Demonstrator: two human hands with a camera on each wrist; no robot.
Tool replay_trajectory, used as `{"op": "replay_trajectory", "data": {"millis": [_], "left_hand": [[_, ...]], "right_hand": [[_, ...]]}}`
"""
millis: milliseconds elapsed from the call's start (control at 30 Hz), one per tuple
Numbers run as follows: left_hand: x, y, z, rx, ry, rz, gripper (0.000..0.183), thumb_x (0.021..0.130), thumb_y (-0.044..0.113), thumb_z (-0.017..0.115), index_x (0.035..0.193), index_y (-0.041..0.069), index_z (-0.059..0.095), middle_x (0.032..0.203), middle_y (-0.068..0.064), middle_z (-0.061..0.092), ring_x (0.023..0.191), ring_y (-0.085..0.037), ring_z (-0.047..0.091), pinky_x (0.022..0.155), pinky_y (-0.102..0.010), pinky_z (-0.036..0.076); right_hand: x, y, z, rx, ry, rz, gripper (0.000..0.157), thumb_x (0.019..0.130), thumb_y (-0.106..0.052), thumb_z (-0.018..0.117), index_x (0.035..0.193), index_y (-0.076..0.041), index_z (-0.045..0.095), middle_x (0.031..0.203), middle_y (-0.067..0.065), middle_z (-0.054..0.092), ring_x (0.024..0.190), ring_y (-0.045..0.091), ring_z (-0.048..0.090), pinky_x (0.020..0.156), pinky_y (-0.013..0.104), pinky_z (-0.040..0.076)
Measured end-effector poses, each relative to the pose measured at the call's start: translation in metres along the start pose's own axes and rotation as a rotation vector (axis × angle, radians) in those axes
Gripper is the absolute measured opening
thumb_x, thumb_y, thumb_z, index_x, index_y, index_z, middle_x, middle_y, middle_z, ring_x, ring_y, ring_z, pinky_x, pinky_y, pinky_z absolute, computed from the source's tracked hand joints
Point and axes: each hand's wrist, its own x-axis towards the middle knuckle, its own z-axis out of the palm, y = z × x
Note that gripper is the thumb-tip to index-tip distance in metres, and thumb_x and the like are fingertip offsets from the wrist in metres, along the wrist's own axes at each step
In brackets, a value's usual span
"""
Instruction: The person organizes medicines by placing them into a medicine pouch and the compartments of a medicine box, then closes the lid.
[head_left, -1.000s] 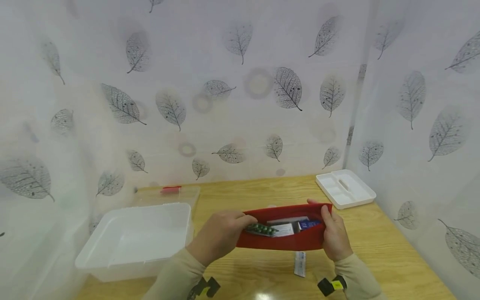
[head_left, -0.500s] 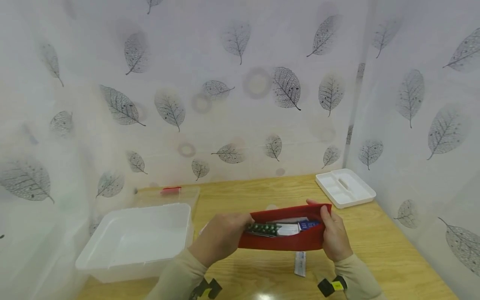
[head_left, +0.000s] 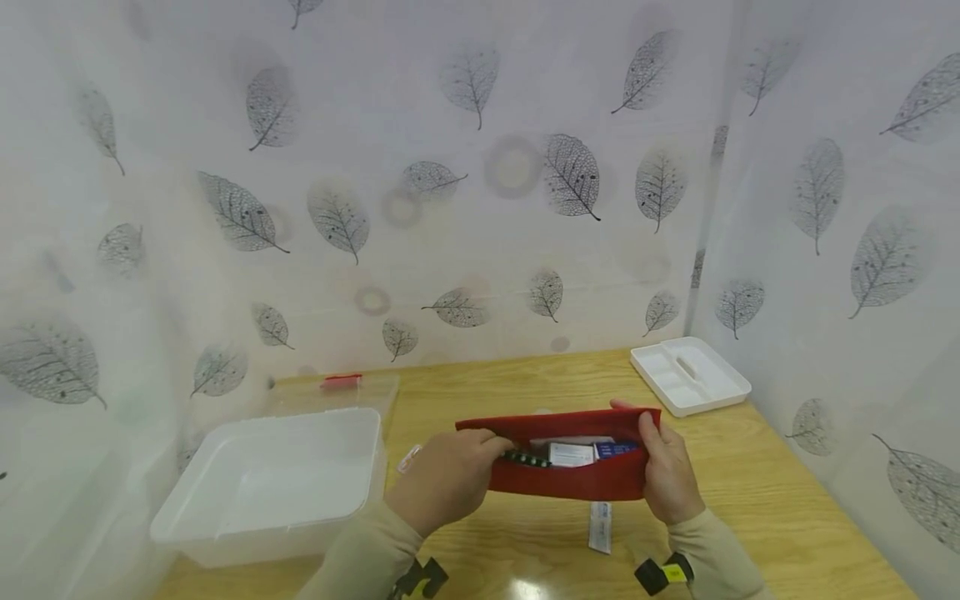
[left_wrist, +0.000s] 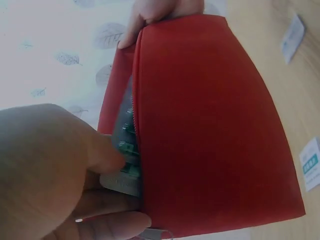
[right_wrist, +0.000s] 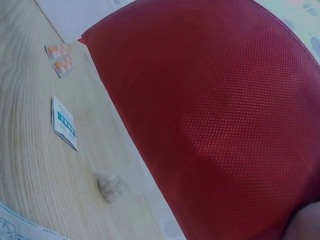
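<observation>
A red zippered pouch (head_left: 566, 483) is held with its mouth gaping in front of the person. The right hand (head_left: 671, 471) grips its right end, thumb over the rim. At the left end, the left hand (head_left: 450, 475) pinches a blister pack of green capsules (left_wrist: 127, 150) between thumb and fingers. Part of that pack lies inside the pouch mouth, and the fingers partly cover it. A white box (head_left: 572, 454) and a blue box (head_left: 617, 450) show inside the pouch. Deeper contents are hidden.
A translucent white bin (head_left: 262, 525) stands at left, before a clear lid (head_left: 375, 392) bearing something red. A white divided tray (head_left: 690, 377) lies at back right. On the table are an orange blister pack (right_wrist: 60, 59), a folded paper packet (right_wrist: 64, 122) and blurred pale pieces (right_wrist: 112, 187).
The left hand has moved right and pushed the green blister pack deeper into the pouch, so less of the pack shows. The right hand has stayed nearly still.
</observation>
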Motion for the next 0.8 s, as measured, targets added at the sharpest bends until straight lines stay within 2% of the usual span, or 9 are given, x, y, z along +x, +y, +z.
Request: {"op": "replay_trajectory", "data": {"millis": [200,333,433,667,800], "left_hand": [[0.001,0.001,0.005,0.045,-0.019,0.000,0.025,0.082,0.003,0.062,0.103,0.013,0.071,0.089,0.002,0.057,0.081,-0.013,0.053,0.068,-0.023,0.052],[-0.002,0.002,0.007,0.026,-0.065,-0.021,0.028,0.088,0.013,0.054,0.110,0.010,0.070,0.089,0.000,0.052,0.078,-0.014,0.043,0.067,-0.024,0.046],[-0.004,0.003,0.009,0.019,-0.079,-0.029,0.035,0.087,0.019,0.050,0.114,0.008,0.068,0.090,0.000,0.051,0.077,-0.015,0.039,0.068,-0.026,0.042],[-0.007,0.000,0.015,0.081,0.037,0.002,0.038,0.085,0.021,0.058,0.119,0.004,0.064,0.105,-0.004,0.063,0.091,-0.019,0.052,0.084,-0.030,0.047],[-0.009,-0.003,0.016,-0.022,0.181,0.025,0.034,0.083,0.014,0.061,0.116,0.004,0.066,0.107,-0.003,0.064,0.095,-0.017,0.055,0.087,-0.028,0.047]], "right_hand": [[-0.001,-0.002,0.002,0.007,-0.023,0.007,0.051,0.106,-0.036,0.029,0.136,0.001,0.047,0.108,-0.002,0.067,0.096,0.018,0.065,0.073,0.041,0.055],[-0.002,-0.002,0.004,0.020,-0.038,0.000,0.053,0.106,-0.035,0.028,0.136,0.005,0.043,0.106,0.000,0.067,0.092,0.020,0.066,0.071,0.044,0.056],[-0.002,-0.002,0.005,0.013,-0.027,0.011,0.053,0.106,-0.036,0.028,0.136,0.005,0.043,0.105,0.002,0.067,0.090,0.019,0.067,0.070,0.045,0.056],[0.000,-0.001,0.003,-0.023,0.001,0.055,0.056,0.105,-0.042,0.028,0.138,0.000,0.045,0.108,0.001,0.065,0.094,0.019,0.065,0.075,0.044,0.055],[0.001,-0.002,0.000,-0.034,0.024,0.090,0.058,0.103,-0.046,0.029,0.139,-0.004,0.045,0.109,0.000,0.065,0.096,0.019,0.064,0.076,0.044,0.054]]}}
